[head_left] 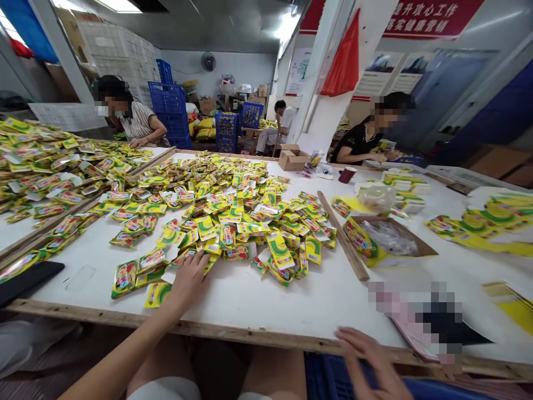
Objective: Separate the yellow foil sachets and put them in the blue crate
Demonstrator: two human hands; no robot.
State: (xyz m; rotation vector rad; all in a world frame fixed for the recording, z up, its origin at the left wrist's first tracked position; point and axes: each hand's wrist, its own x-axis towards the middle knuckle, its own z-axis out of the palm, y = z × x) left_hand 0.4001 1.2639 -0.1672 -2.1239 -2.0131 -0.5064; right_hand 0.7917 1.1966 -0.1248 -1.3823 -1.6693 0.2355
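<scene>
- Head view: left hand point(189, 276), palm down with fingers loosely spread, rests on sachets point(278, 251) at the heap's near edge, the closest reach.
- Right hand point(368, 351) hangs open, empty, by the table point(258, 300) edge.

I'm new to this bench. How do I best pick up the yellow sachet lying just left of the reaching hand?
Pinch the near edge of the yellow sachet, coming from the front of the table. It lies flat, outermost in the pile, bare table before it, so that edge is probably free. The left hand is closest.
</scene>
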